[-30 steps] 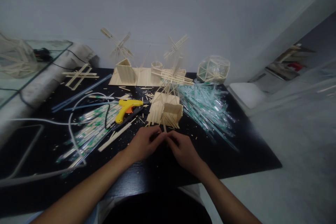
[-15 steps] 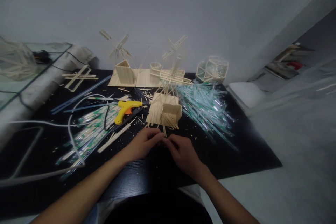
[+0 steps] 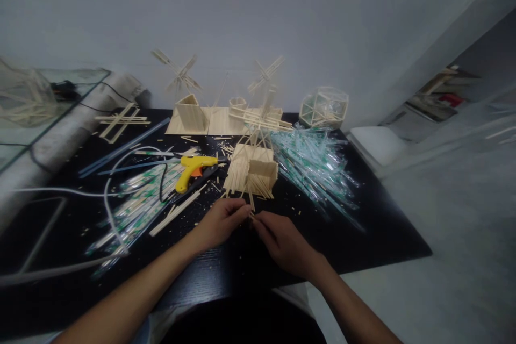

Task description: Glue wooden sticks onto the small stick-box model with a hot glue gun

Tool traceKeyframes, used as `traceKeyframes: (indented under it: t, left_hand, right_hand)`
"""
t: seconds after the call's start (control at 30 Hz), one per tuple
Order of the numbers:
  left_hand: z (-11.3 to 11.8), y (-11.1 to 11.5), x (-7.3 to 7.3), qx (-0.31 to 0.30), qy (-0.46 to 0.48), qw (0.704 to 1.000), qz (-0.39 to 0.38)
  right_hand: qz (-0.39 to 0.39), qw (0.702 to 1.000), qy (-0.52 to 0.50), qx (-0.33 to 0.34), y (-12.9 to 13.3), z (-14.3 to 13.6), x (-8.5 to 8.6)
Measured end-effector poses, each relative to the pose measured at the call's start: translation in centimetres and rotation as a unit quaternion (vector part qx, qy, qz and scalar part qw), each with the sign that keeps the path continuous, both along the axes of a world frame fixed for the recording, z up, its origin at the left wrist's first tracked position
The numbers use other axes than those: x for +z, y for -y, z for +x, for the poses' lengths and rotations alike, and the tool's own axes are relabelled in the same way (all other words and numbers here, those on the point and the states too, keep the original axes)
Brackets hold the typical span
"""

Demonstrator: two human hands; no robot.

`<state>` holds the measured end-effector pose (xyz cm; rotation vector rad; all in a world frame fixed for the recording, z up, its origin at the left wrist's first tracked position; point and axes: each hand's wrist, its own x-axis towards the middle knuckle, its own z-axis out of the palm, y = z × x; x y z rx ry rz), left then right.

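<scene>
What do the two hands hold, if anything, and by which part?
A thin pale stick shows at the fingertips of the left hand and the right hand, seemingly pinched; by which part cannot be told.

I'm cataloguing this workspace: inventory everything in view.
Pistol-shaped plastic glue gun: one, yellow, centre left
Open wooden boxes: several, pale, centre, back
Wooden stick crosses: several, pale, left, back
Faceted stick frames: two, pale, back right, far left
Plastic-wrapped stick piles: two, clear and green, both sides
Loose wooden sticks: many, pale, centre
Flat strips: several, blue, left
Thin cords: several, white and black, left
Glass sheet: one, clear, far left
Flat-topped object: one, white, right
Clutter: blurred, uncountable, far right
Flat table: one, black, beneath
Left hand: one, bare, front
Right hand: one, bare, front
</scene>
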<state>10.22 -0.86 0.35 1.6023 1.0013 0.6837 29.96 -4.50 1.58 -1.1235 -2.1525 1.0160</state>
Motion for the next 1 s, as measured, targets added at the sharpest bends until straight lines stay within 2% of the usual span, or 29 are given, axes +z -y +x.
traceKeyframes:
  t: [0.13, 0.3, 0.47, 0.67, 0.83, 1.0]
  left_hand:
    - [0.1, -0.1, -0.3, 0.010, -0.003, 1.000, 0.008]
    - [0.2, 0.0, -0.6, 0.010, -0.008, 1.000, 0.018]
    - [-0.1, 0.2, -0.1, 0.010, 0.010, 0.999, 0.040]
    - [-0.2, 0.1, -0.2, 0.072, 0.002, 0.996, 0.055]
    - [-0.5, -0.1, -0.2, 0.082, 0.018, 0.995, 0.049]
    - [-0.3, -0.1, -0.4, 0.075, -0.012, 0.996, 0.051]
  right_hand:
    - [-0.031, 0.998, -0.034, -0.029, 0.0, -0.3, -0.1]
    - [-0.033, 0.994, -0.052, -0.086, -0.4, -1.2, -1.0]
    - [-0.056, 0.990, -0.090, -0.090, -0.6, -1.5, -0.6]
    - [-0.051, 0.991, -0.069, -0.105, 0.0, -1.2, 0.3]
    - [-0.069, 0.988, -0.066, -0.123, 0.7, -0.3, 0.3]
    - [-0.095, 0.984, -0.079, -0.127, 0.7, 0.0, -0.2]
